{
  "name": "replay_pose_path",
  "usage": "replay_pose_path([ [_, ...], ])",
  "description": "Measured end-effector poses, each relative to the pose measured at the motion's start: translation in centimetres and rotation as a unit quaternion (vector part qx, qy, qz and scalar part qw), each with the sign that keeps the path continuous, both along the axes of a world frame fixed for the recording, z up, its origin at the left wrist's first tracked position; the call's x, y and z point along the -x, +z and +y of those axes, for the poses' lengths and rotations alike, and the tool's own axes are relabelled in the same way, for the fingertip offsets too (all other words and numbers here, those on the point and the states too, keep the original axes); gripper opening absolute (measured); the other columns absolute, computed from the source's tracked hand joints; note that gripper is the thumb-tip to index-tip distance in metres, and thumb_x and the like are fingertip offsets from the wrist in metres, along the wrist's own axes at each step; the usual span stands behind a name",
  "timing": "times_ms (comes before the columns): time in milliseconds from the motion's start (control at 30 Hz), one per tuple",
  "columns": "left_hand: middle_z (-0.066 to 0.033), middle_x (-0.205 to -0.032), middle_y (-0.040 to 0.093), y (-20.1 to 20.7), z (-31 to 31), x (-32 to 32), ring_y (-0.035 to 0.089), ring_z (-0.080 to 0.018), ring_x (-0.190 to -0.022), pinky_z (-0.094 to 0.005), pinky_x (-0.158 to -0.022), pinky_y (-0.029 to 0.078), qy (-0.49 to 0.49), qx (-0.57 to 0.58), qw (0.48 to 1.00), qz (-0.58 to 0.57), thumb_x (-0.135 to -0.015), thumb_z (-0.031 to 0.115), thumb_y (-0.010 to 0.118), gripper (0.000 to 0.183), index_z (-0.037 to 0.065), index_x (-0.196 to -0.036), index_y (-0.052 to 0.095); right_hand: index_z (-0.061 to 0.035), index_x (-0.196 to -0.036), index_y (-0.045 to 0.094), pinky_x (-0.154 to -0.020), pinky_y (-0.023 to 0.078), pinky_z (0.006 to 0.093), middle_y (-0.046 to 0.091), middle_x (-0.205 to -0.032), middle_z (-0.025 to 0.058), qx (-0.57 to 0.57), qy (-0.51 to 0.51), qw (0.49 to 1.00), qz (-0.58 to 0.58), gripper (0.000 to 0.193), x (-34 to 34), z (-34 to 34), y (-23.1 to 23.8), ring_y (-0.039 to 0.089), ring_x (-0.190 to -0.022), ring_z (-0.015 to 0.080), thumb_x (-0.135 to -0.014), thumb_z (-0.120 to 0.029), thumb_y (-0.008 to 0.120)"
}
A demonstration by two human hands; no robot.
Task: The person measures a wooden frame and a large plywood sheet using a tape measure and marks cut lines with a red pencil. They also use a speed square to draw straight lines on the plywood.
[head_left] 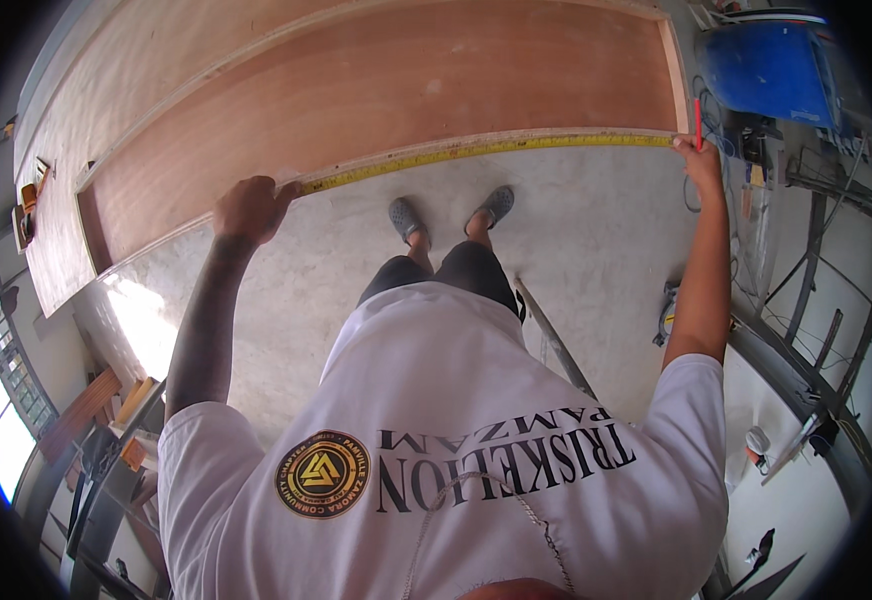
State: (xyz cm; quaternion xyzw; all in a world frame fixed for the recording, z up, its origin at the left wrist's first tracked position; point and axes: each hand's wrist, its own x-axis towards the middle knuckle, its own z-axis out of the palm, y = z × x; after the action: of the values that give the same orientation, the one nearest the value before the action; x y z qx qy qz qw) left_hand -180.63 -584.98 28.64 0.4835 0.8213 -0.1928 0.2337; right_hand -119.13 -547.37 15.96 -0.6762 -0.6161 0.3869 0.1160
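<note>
A yellow tape measure (496, 148) is stretched along the near edge of a shallow wooden panel with a raised frame (436, 85). At its left end my left hand (253, 207) is closed around the tape, knuckles up, and hides whatever part lies inside the fist. My right hand (700, 163) pinches the other end at the panel's right corner. A red pencil (698, 120) sticks up from the fingers of that same hand. The tape lies close against the frame's edge strip.
Under the panel lies a larger pale wooden board (56, 225), with an orange-brown tool (28, 200) at its left edge. A blue plastic piece (768, 70) stands at the far right, near cables and metal bars (806, 250). Between my feet and the panel is concrete floor (356, 260).
</note>
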Motion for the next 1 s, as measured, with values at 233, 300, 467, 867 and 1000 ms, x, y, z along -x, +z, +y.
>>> replay_pose_path([
  [233, -0.0184, -0.096, 0.073, 1.1, 0.6, -0.6, 0.07, -0.0377, -0.096, -0.0528, -0.083, 0.054, 0.029, 0.025, 0.999, 0.012, -0.101, 0.06, 0.047, 0.062, 0.005, -0.09, 0.073, -0.0066, -0.107, 0.075, -0.07, 0.05, 0.0352, 0.076, -0.095, 0.0049, 0.019, 0.007, 1.0, -0.022, 0.021, 0.7, 0.2, 1.5, 0.07, -0.09, 0.0162, -0.094, -0.024, 0.071],
  [300, -0.0182, -0.098, 0.074, 1.3, 1.1, -0.8, 0.07, -0.0372, -0.098, -0.0525, -0.084, 0.054, 0.037, 0.042, 0.998, 0.017, -0.101, 0.06, 0.047, 0.062, 0.005, -0.092, 0.073, -0.007, -0.107, 0.075, -0.072, 0.05, 0.0362, 0.076, -0.095, 0.0043, 0.017, 0.0, 0.999, -0.027, 0.022, 0.9, 0.1, 2.0, 0.07, -0.091, 0.0161, -0.094, -0.024, 0.071],
  [467, -0.0174, -0.103, 0.074, 1.2, 1.9, -1.5, 0.071, -0.0352, -0.1, -0.0496, -0.086, 0.055, 0.055, 0.068, 0.996, 0.019, -0.1, 0.059, 0.051, 0.059, 0.005, -0.099, 0.075, -0.0055, -0.105, 0.075, -0.073, 0.05, 0.0329, 0.074, -0.092, 0.0036, 0.02, -0.007, 0.999, -0.034, 0.021, 0.0, 0.2, 2.4, 0.068, -0.088, 0.0147, -0.094, -0.023, 0.071],
  [867, -0.018, -0.104, 0.074, 0.4, 1.7, -1.9, 0.071, -0.0347, -0.101, -0.0484, -0.088, 0.055, 0.059, 0.069, 0.996, 0.021, -0.099, 0.058, 0.055, 0.057, 0.004, -0.101, 0.075, -0.0012, -0.098, 0.075, -0.079, 0.051, 0.0313, 0.073, -0.087, 0.0078, -0.063, 0.053, 0.987, -0.141, 0.026, 0.5, 0.0, 3.0, 0.067, -0.083, 0.0174, -0.094, -0.026, 0.066],
  [1000, -0.0169, -0.105, 0.075, 0.4, 1.7, -1.2, 0.072, -0.0334, -0.101, -0.047, -0.087, 0.056, 0.037, 0.068, 0.997, 0.032, -0.098, 0.058, 0.056, 0.057, 0.005, -0.102, 0.076, 0.0007, -0.099, 0.074, -0.077, 0.051, 0.0325, 0.073, -0.089, 0.0077, -0.17, -0.013, 0.985, -0.04, 0.036, 6.5, -4.2, 8.4, 0.066, -0.084, 0.0186, -0.098, -0.032, 0.06],
])
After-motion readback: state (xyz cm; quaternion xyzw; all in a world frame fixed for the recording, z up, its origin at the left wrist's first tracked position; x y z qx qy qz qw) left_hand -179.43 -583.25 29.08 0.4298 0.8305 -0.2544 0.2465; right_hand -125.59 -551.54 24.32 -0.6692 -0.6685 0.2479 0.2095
